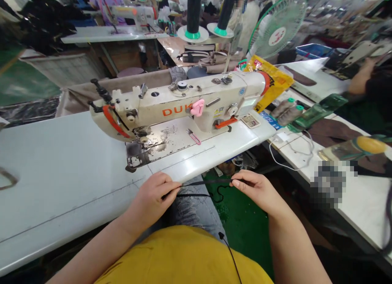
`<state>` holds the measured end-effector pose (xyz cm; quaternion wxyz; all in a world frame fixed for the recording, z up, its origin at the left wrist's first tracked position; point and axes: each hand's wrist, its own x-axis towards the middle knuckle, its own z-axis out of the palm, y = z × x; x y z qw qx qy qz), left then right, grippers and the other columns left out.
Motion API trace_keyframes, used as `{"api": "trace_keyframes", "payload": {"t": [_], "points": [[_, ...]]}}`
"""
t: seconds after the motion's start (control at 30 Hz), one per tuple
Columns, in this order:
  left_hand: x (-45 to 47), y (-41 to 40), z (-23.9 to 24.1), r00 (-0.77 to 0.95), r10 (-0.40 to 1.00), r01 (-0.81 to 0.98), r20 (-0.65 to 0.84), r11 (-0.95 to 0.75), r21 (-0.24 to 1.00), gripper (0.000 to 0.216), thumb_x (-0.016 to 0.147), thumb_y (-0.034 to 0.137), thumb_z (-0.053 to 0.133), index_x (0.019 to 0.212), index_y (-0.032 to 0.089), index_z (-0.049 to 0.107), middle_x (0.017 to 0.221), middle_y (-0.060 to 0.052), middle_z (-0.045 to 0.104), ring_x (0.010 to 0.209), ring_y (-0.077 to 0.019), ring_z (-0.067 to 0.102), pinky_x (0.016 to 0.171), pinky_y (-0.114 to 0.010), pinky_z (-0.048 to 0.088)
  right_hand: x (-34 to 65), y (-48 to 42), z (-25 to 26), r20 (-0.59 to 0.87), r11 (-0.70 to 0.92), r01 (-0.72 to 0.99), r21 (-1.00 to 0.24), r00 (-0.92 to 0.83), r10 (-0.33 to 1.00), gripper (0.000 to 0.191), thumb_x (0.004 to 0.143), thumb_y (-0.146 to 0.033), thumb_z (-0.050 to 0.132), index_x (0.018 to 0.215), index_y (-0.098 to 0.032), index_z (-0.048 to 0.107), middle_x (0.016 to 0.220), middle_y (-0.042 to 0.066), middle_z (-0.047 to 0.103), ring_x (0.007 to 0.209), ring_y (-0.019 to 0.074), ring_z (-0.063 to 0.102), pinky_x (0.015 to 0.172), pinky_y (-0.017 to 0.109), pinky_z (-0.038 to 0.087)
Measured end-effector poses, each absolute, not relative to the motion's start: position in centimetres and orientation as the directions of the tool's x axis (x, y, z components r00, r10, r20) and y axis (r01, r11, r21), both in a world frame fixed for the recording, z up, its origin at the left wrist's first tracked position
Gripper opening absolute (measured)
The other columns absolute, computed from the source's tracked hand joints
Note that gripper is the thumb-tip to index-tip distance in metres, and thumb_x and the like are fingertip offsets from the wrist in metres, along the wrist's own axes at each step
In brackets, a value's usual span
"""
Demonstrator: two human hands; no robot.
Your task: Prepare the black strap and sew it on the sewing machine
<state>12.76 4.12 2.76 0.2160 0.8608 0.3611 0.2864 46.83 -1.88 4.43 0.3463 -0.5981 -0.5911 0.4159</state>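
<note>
A narrow black strap (206, 182) stretches between my two hands, just off the front edge of the sewing table (76, 161). My left hand (156, 192) pinches its left end between thumb and fingers. At the other end my right hand (252, 188) grips the strap with its fingertips. A loose length hangs below and curls above my lap. Beyond my hands stands a white sewing machine (183, 96) with orange trim. Pink-handled thread snips (194, 137) lie on its bed.
On the right side table (294, 147) are grey thread cones (286, 112), a green bottle (318, 112), a white cable (271, 153) and brown fabric pieces. A yellow bag (269, 78) stands behind the machine head, near a green fan (277, 27). A co-worker's arm (363, 78) shows at far right.
</note>
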Motion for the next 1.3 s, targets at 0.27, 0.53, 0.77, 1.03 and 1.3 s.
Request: {"api": "trace_keyframes", "payload": {"t": [0.27,0.53,0.77,1.03,1.3], "points": [[13.4,3.6,1.0,0.572,0.777,0.585,-0.264,-0.16,0.795,0.029,0.083,0.019,0.053,0.101,0.022,0.076,0.066,0.004,0.045,0.061,-0.0159,0.048,0.065,-0.029,0.038,48.0,-2.2,4.0,-0.044,-0.044,0.387,-0.921,0.008,0.999,0.04,0.09,-0.059,0.069,0.085,-0.019,0.075,0.081,0.006,0.07,0.078,0.0207,0.063,0.074,0.033,0.048],[13.9,3.5,1.8,0.609,0.675,0.261,-0.417,0.326,0.909,0.016,0.088,0.036,0.06,0.09,0.021,0.064,0.085,-0.001,0.063,0.087,-0.0208,0.057,0.081,-0.031,0.042,48.4,-2.4,3.7,-0.054,-0.06,0.376,-0.925,0.025,0.998,0.043,0.089,-0.061,0.068,0.085,-0.019,0.074,0.085,0.007,0.072,0.082,0.0217,0.064,0.076,0.033,0.05],[13.9,3.5,1.5,0.589,0.631,0.391,-0.504,0.323,0.862,0.033,0.086,0.054,0.072,0.09,0.021,0.073,0.088,-0.003,0.069,0.092,-0.0241,0.061,0.085,-0.032,0.044,49.6,-1.9,2.7,-0.094,-0.116,0.366,-0.924,0.077,0.993,0.04,0.083,-0.059,0.073,0.081,-0.019,0.073,0.083,0.006,0.07,0.08,0.0212,0.063,0.075,0.033,0.049],[14.2,4.0,1.3,0.633,0.627,0.478,-0.455,0.146,0.866,0.039,0.084,0.058,0.071,0.081,0.02,0.079,0.091,-0.007,0.069,0.094,-0.0267,0.062,0.088,-0.036,0.045,50.9,-1.5,2.1,-0.162,-0.2,0.32,-0.926,0.141,0.977,0.031,0.077,-0.049,0.076,0.074,-0.018,0.073,0.073,0.003,0.07,0.072,0.0194,0.062,0.071,0.032,0.049],[14.1,3.8,-0.1,0.614,0.622,0.519,-0.485,0.145,0.842,0.035,0.084,0.054,0.071,0.08,0.019,0.078,0.087,-0.006,0.071,0.09,-0.0261,0.062,0.085,-0.037,0.042,50.9,-0.7,0.9,-0.221,-0.282,0.299,-0.912,0.223,0.949,0.026,0.07,-0.043,0.077,0.068,-0.017,0.071,0.065,0.003,0.068,0.065,0.0178,0.06,0.065,0.031,0.047]]}}
